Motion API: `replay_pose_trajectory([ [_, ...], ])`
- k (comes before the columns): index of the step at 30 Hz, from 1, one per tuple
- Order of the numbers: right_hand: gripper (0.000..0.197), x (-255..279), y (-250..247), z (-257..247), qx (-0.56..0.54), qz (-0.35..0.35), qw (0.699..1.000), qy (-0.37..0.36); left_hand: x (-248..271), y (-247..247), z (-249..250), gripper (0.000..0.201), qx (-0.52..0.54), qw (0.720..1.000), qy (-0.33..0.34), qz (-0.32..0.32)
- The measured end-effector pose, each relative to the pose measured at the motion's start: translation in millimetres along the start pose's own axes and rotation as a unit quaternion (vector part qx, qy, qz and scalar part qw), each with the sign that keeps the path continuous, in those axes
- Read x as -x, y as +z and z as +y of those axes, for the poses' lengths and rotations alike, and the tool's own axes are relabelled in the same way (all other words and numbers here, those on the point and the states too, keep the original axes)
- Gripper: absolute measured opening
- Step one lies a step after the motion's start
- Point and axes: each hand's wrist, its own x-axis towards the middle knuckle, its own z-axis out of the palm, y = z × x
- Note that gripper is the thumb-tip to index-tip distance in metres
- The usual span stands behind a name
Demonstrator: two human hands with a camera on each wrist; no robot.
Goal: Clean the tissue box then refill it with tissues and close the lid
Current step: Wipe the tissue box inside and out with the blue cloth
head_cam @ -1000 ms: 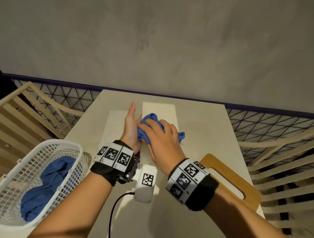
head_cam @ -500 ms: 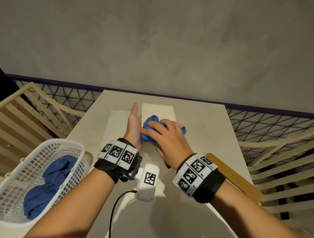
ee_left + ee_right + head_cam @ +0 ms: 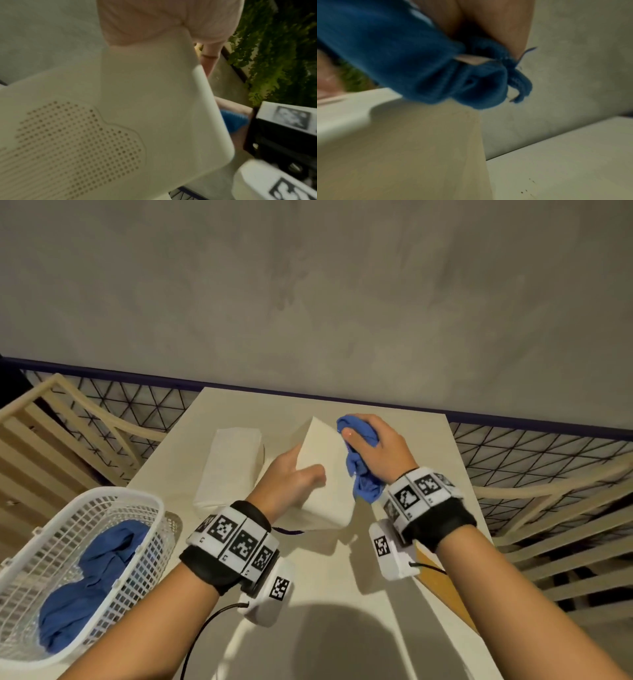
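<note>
Both forearms reach forward over the table, bare to the wrist; each wrist carries a black band with white marker tiles and a white camera block beneath.

Left hand (image 3: 291, 477): thumb on the near upper face of the box (image 3: 325, 474), fingers hidden behind its left side — grips it, box tilted up on edge.

Right hand (image 3: 380, 446): knuckles up, fingers curled round a bunched blue cloth (image 3: 359, 460), thumb tip showing over the cloth — cloth pressed to the box's right face. Right wrist view: blurred, cloth wadded under the fingers (image 3: 505, 24).
</note>
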Motion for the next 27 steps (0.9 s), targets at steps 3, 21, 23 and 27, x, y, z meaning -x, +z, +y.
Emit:
replay_pose_trajectory([
  [3,0.012,-3,-13,4,-0.143,-0.027,0.983,0.114,5,-2,-3,0.028,-0.018,0.999,0.011,-0.028],
  [21,0.03,23,-12,38,-0.234,0.01,0.952,0.196,-8,-2,-27,0.04,0.263,0.936,-0.212,-0.101],
  [23,0.029,30,-1,39,-0.209,0.0,0.96,0.188,-13,8,-32,0.038,0.249,0.942,-0.222,-0.026],
  [27,0.03,48,10,43,-0.172,-0.004,0.974,0.149,-13,10,-43,0.049,0.27,0.935,-0.232,-0.012],
])
